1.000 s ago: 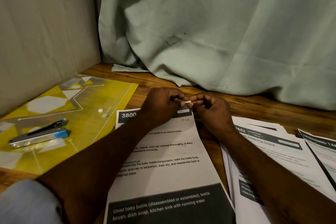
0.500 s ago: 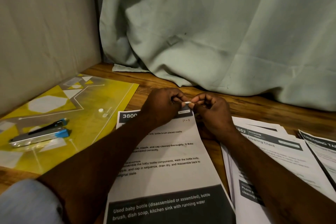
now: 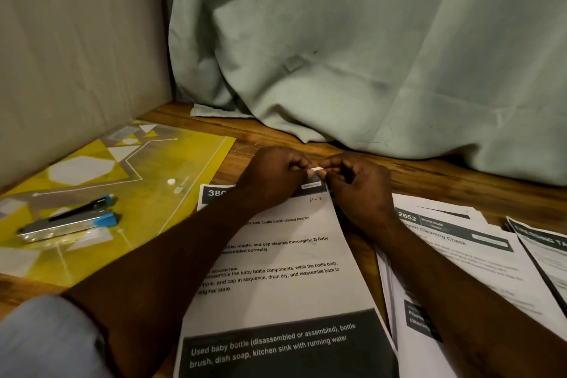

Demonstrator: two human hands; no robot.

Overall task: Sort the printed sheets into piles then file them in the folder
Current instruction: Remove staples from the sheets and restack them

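Note:
A printed sheet (image 3: 288, 282) headed "380…" about a baby bottle lies in front of me on the wooden table. Above its top edge my left hand (image 3: 270, 176) and my right hand (image 3: 357, 184) meet, fingertips pinching a tiny white strip (image 3: 316, 168) between them. A pile of printed sheets (image 3: 460, 255) headed "2652" lies to the right, partly under my right forearm. The yellow patterned plastic folder (image 3: 147, 175) lies flat at the left.
A silver and blue stapler (image 3: 69, 222) rests on the folder. More sheets (image 3: 546, 252) overlap at the far right edge. A pale green curtain (image 3: 368, 55) hangs down onto the table's back edge. A beige wall (image 3: 76, 49) closes the left side.

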